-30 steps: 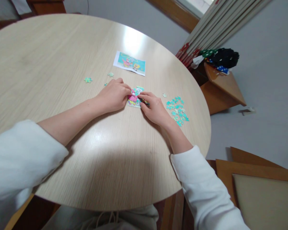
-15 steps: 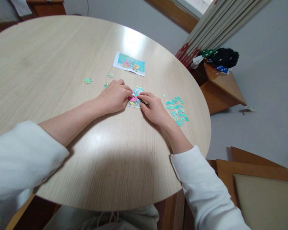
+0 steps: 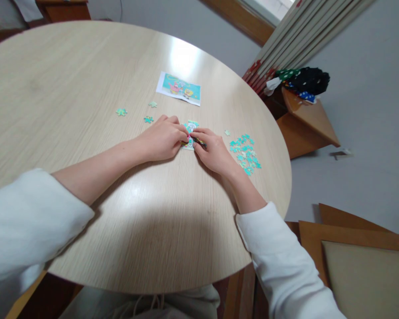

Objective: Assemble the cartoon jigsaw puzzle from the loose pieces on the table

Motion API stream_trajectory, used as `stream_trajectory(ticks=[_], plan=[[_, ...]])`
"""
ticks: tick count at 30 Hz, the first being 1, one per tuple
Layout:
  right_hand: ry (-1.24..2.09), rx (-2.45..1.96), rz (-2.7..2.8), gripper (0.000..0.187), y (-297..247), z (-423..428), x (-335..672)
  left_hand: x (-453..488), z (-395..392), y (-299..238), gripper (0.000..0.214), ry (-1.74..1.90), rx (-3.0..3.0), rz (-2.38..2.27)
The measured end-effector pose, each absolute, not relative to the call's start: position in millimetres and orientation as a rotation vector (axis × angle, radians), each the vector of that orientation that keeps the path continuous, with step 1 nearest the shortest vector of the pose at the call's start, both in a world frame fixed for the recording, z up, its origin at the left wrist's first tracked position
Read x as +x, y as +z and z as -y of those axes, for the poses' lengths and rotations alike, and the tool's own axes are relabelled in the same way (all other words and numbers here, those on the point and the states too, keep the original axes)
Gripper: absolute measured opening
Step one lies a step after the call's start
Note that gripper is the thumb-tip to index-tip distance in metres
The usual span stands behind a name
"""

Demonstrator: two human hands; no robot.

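A small, partly assembled jigsaw (image 3: 192, 126) in teal and pink lies near the middle of the round wooden table (image 3: 86, 66). My left hand (image 3: 161, 137) rests on the jigsaw's left side with its fingers curled down, covering most of the pink figure. My right hand (image 3: 211, 148) presses on the jigsaw's right edge, fingertips pinched on a small dark piece. The two hands nearly touch over the jigsaw. A printed reference picture (image 3: 178, 87) lies farther back.
A heap of loose teal pieces (image 3: 246, 153) sits right of my right hand, with one stray piece (image 3: 227, 132) beside it. Three single pieces (image 3: 121, 111) lie to the left. Wooden furniture with dotted cloth (image 3: 302, 82) stands beyond the table's right edge.
My left hand has slid right over the pink part of the jigsaw, uncovering a loose teal piece on its left. My right hand has stayed put.
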State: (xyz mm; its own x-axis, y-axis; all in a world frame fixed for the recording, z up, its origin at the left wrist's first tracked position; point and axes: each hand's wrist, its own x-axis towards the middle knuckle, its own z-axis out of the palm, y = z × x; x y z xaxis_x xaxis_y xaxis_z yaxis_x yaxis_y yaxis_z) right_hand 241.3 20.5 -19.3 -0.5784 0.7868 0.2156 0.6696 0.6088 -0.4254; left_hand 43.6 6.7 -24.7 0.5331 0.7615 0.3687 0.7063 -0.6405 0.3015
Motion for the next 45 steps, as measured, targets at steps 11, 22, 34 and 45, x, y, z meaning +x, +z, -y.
stream_trajectory(ticks=[11, 22, 34, 45], plan=[[0.42, -1.175, 2.441, 0.031, -19, -19, 240, 45, -4, -20, 0.029, 0.705, 2.707, -1.069], [0.421, -1.188, 2.467, 0.034, -16, -18, 239, 41, -12, -27, 0.027, 0.923, 2.634, -1.221], [0.362, -1.137, 2.429, 0.034, -19, -19, 240, 33, -18, -33, 0.028, 0.966, 2.534, -1.408], [0.238, -1.204, 2.313, 0.029, -13, -29, 259, 31, -17, -31, 0.033, 0.836, 2.499, -1.427]])
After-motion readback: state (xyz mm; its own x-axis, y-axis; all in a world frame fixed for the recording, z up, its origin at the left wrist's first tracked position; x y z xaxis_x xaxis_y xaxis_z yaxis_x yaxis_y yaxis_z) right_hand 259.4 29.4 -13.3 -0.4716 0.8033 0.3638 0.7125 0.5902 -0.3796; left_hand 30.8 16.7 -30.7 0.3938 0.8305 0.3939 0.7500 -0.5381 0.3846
